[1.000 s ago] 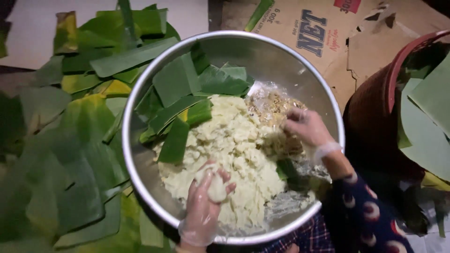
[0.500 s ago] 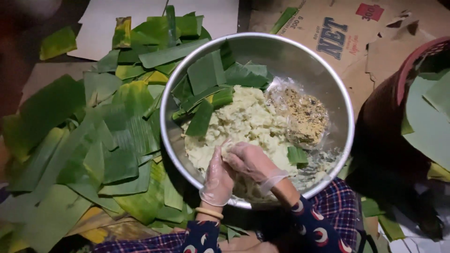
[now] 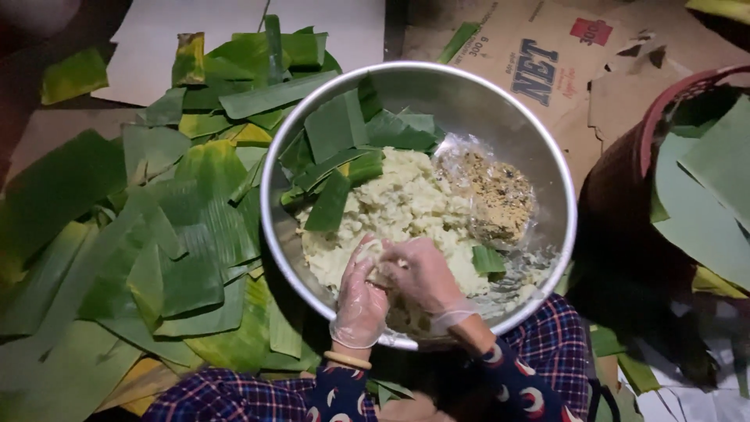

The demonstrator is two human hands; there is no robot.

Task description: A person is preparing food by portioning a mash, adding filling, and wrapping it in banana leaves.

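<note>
Between both hands' fingers (image 3: 373, 266), dough (image 3: 406, 211).

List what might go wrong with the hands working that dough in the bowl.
1. Both gloved hands, left hand and right hand, press near the steel bowl's near rim; it might tip or slide.
2. Leaf strips lie on the pale dough and may get kneaded in.
3. The speckled filling touches the dough and could mix early.

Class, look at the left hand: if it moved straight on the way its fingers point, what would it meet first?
Probably the pale dough that the left hand already touches; farther along lie the green leaf strips.
</note>
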